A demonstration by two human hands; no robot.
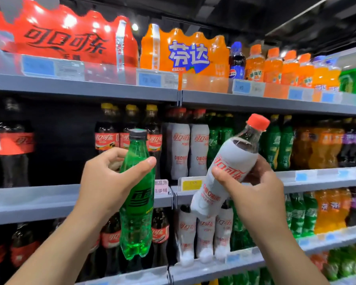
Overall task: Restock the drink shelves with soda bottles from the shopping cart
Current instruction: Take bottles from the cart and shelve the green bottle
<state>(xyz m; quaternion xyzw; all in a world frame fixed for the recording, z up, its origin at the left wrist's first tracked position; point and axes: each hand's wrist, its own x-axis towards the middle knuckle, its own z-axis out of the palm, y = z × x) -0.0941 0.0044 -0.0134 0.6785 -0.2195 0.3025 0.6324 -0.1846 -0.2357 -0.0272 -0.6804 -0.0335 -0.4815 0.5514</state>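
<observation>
My left hand (pixel 109 177) grips a green soda bottle (pixel 137 214) with a black cap, held upright in front of the middle shelf (pixel 33 202). My right hand (pixel 257 188) holds a white-sleeved cola bottle (pixel 226 169) with a red cap, tilted so the cap points up and right. Both bottles hang in the air just short of the shelves. On the middle shelf behind them stand matching white cola bottles (pixel 188 149) and green bottles (pixel 280 145). The shopping cart is out of view.
The top shelf (pixel 80 87) carries a red cola multipack (pixel 64 36), an orange multipack (pixel 185 52) and small orange bottles. Dark cola bottles (pixel 10 145) fill the left of the middle shelf, with a dark gap beside them. Lower shelves hold cola, white, green and orange bottles.
</observation>
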